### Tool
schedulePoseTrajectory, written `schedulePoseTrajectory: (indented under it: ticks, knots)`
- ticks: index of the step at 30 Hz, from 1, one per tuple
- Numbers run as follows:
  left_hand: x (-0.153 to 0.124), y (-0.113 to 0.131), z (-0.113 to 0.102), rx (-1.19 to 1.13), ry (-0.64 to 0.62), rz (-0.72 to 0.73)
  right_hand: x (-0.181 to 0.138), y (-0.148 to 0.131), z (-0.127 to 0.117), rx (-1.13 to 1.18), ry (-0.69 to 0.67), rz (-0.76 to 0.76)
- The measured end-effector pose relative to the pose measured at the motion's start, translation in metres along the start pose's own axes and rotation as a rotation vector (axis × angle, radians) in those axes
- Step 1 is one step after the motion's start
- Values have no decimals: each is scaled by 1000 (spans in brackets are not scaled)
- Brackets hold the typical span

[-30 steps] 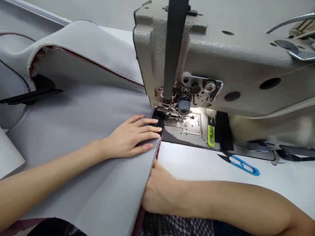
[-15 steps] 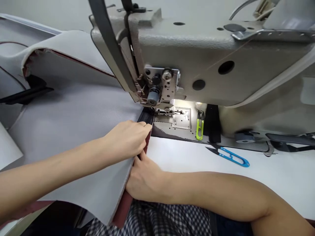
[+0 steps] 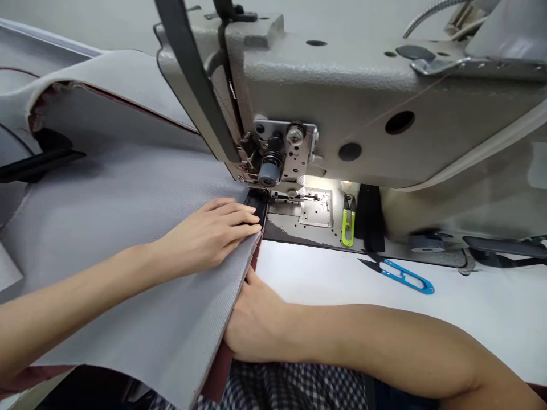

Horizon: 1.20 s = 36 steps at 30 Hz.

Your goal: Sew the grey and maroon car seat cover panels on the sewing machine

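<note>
My left hand (image 3: 209, 233) lies flat on a grey woven fabric (image 3: 128, 239), its fingertips close to a black strip (image 3: 256, 200) at the presser foot (image 3: 260, 183) of an industrial sewing machine (image 3: 325, 85). My right hand (image 3: 256, 326) sits under the fabric's folded edge, with the thumb showing beside that edge. Its fingers are hidden beneath the layers. A maroon backing layer (image 3: 219, 370) shows below the grey fabric, near my right hand.
Green thread snips (image 3: 347, 229) stand behind the lit needle plate (image 3: 316, 208), and blue thread snips (image 3: 404, 277) lie on the white table (image 3: 448, 336). More grey fabric rises in a fold at the left. A black belt (image 3: 190, 68) runs down the machine.
My left hand has gone from curled at the fabric edge to lying flat, fingers spread toward the presser foot. The fabric edge has shifted slightly, and my right hand stays under it.
</note>
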State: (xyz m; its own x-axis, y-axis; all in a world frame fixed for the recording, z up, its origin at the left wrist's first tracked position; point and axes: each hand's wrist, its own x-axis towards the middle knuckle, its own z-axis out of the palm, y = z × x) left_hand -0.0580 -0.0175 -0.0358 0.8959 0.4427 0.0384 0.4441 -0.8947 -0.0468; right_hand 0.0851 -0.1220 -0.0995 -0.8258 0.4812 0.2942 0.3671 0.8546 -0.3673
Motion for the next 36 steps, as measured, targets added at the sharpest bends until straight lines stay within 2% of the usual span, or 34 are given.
schedulePoseTrajectory:
  ticks: [3, 7, 16, 23, 29, 36]
  knots:
    - [-20, -10, 21, -115, 92, -40, 0, -2, 3, -14, 4, 22]
    - [-27, -11, 35, -167, 153, -72, 4, -6, 8, -79, 12, 72]
    - [-21, -15, 31, -198, 177, -45, 9, -4, 17, -57, -45, 85]
    - [-15, -19, 31, -171, 176, -42, 7, 4, -7, 71, -177, 16]
    - [-11, -24, 31, -141, 184, -36, 13, 6, -15, 60, -257, 77]
    - [-4, -30, 32, -129, 171, -35, 14, 15, 3, 18, -112, 89]
